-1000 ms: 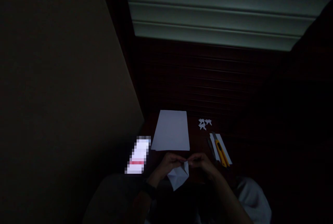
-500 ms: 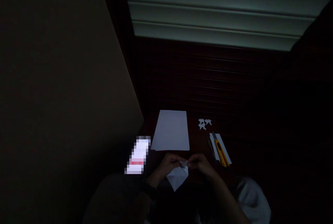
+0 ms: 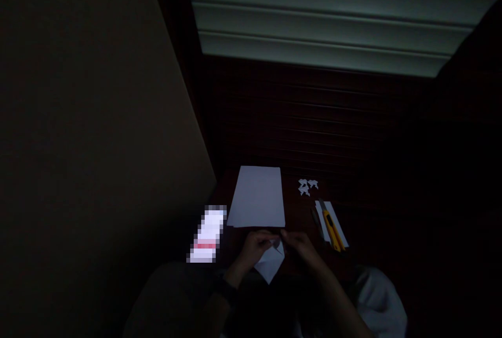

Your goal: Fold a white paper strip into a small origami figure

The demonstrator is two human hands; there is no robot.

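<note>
A partly folded piece of white paper (image 3: 270, 266) hangs between my hands at the near edge of the dark table, one pointed corner toward me. My left hand (image 3: 255, 246) grips its upper left part, fingers closed on it. At its top right corner, my right hand (image 3: 298, 245) pinches the paper, thumb and fingers together. The fingertips of both hands nearly meet over a small folded flap, which they partly cover. Dim light hides the finer creases.
Beyond my hands lies a stack of white paper (image 3: 258, 196). Small folded paper figures (image 3: 304, 190) sit to its right. A yellow utility knife (image 3: 333, 231) rests on white paper strips (image 3: 342, 229), beside a dark slim object (image 3: 317, 220). At left is a blurred bright screen (image 3: 207, 233).
The folded paper has turned slightly, its lower point shifting right and up. My right hand's fingertips have moved a little up and left, closer to the left hand's.
</note>
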